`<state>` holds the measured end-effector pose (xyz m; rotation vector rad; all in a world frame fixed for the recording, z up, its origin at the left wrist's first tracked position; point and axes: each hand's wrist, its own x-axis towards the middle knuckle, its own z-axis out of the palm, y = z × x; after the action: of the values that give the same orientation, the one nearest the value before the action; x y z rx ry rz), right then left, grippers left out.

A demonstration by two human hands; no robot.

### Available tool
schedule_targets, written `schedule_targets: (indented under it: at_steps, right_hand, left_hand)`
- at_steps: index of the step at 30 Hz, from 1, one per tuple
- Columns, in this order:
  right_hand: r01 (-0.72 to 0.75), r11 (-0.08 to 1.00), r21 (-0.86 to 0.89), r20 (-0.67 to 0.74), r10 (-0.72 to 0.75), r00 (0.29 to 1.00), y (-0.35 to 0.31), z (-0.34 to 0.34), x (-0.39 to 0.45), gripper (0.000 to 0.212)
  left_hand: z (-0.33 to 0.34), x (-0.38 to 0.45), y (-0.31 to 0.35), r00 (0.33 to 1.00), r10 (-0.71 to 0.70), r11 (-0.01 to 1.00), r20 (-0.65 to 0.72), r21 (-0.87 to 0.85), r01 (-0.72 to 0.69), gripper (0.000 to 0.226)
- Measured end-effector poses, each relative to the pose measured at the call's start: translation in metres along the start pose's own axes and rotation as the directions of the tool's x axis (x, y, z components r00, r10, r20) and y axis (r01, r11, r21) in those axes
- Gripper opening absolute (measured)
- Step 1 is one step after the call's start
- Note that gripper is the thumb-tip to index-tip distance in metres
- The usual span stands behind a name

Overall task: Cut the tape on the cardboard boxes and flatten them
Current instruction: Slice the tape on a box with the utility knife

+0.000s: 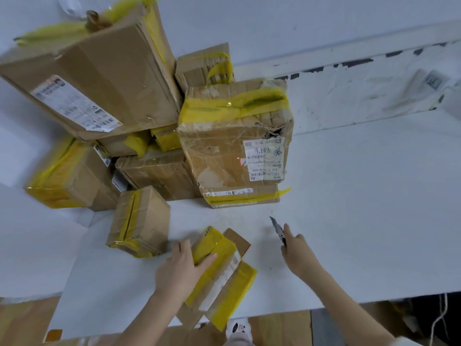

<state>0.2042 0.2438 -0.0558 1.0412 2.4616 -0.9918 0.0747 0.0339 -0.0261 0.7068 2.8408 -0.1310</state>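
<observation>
A small cardboard box (222,273) wrapped in yellow tape lies flattened near the white table's front edge, with an open flap at its far end. My left hand (182,265) rests on its left side, thumb pressing the tape. To the right, my right hand (298,250) grips a utility knife (278,228), blade pointing away and up, clear of the box. A small taped box (139,221) stands just left of my left hand.
A pile of several taped cardboard boxes (234,136) fills the table's back left, the largest box (94,78) leaning on top. The white table (361,208) stretches right. A wall ledge (349,91) runs behind. Flattened cardboard lies on the floor (25,318).
</observation>
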Motion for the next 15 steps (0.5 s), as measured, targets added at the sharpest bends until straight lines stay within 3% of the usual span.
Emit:
schedule_targets:
  at_steps: [2,6,15]
  right_hand:
    - [-0.044,0.993,-0.107,-0.043,0.040,0.998,-0.006,0.015,0.011,0.060]
    - [-0.064,0.956,-0.287,-0.139,0.025,0.990,-0.017,0.037,0.024,0.067]
    - [0.031,0.967,-0.254,-0.222,-0.090,0.971,-0.022,0.032,0.037,0.056]
  left_hand:
    - [-0.003,0.005,-0.001,0.999,-0.018,1.000,0.050,-0.025,0.019,0.082]
    - [-0.004,0.010,0.005,0.983,-0.091,0.973,0.162,-0.196,0.123,0.072]
    - [-0.007,0.016,0.007,0.922,0.022,0.802,0.386,-0.557,0.214,0.085]
